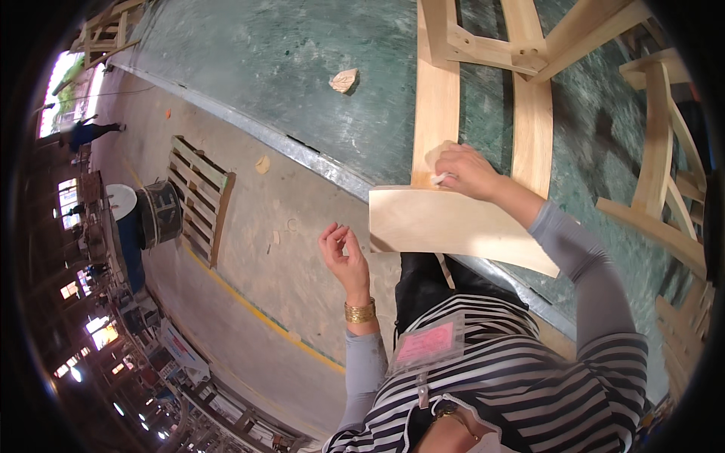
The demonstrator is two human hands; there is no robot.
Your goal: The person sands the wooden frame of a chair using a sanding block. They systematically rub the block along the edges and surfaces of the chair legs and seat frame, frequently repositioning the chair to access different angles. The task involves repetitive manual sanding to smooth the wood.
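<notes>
A pallet [202, 198] is on the floor [264, 260], near a dark drum [161, 214]; a blue barrel [127, 245] with a white top is just beside the drum; a yellow line [264, 319] runs along the floor; a tan scrap [343, 80] lies on the green bench [257, 57]; far left, a person [89, 134] wears blue, near bright windows [68, 203].

Black-and-white striped top [529, 377] over black trousers [420, 281]; plain grey lower sleeves [596, 268]; broad gold bracelet [360, 311] on left wrist [358, 294]; pink card [425, 344] in clear holder [459, 332].
</notes>
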